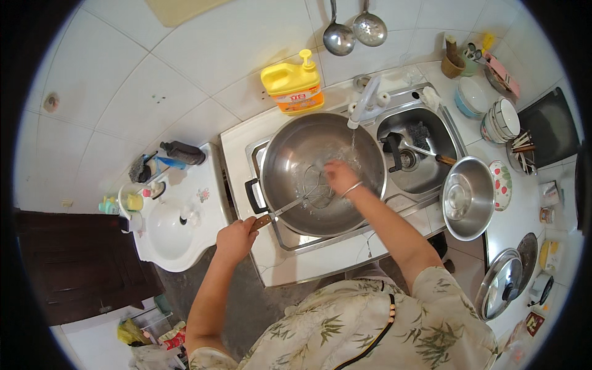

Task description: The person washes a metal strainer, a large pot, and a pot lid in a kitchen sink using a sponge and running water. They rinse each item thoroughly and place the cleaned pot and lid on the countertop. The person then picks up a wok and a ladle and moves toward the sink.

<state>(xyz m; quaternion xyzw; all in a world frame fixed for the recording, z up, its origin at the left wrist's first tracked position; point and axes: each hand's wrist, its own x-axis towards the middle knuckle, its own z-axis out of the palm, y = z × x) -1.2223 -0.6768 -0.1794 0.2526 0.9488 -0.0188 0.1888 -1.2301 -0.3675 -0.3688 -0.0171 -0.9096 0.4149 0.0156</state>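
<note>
A large steel wok [287, 154] with black side handles rests over the left part of the sink. My left hand [235, 240] is closed round the wooden handle of a wire skimmer [314, 190], whose round mesh head lies inside the wok. My right hand [343, 179], with a thin bracelet at the wrist, reaches into the wok beside the mesh. Its fingers are blurred and partly hidden, so their grip is unclear. Water runs from the white faucet [365, 105] into the wok, and splashes show around my right hand.
Right of the wok is a steel sink basin [422, 176] with a scrubber and a wooden-handled tool. A steel bowl [468, 200] sits at its right edge. Behind stands a yellow detergent jug [294, 86]. Ladles [339, 40] hang above; a washbasin [169, 237] is at left.
</note>
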